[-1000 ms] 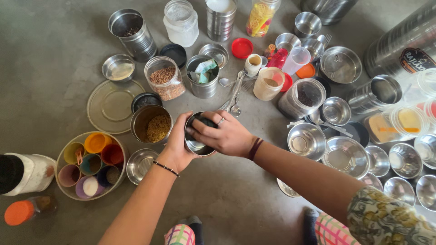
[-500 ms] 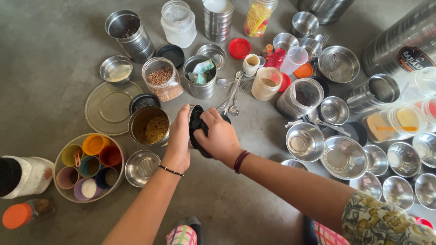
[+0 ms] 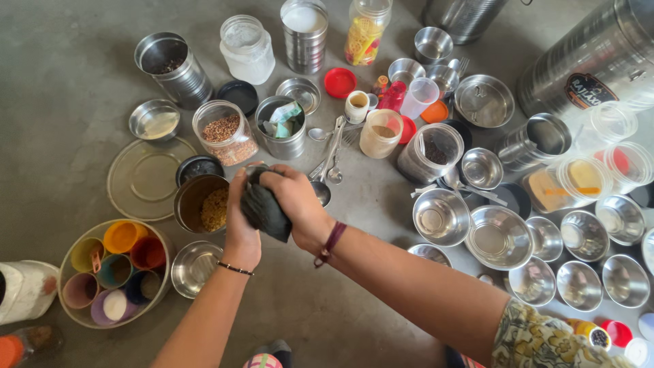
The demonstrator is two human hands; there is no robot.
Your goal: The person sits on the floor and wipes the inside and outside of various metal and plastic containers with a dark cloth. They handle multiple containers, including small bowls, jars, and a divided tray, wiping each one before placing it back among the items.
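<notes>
Dark cloth (image 3: 264, 208) is squeezed between your left hand (image 3: 240, 228) and right hand (image 3: 300, 204), fingers pressed tight, just above the grey floor (image 3: 354, 300), beside the steel tin (image 3: 201, 204) of grain.

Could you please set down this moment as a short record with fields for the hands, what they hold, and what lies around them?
Setting: grey floor, seen from above
Left hand: grip closed on a small steel container, mostly hidden
Right hand: presses a dark cloth against that container
Nearest left: open steel tin of yellow grains
Behind the hands: spoons, glass jar of brown seeds
Right side: cluster of steel bowls
Lower left: round tray of coloured cups
</notes>
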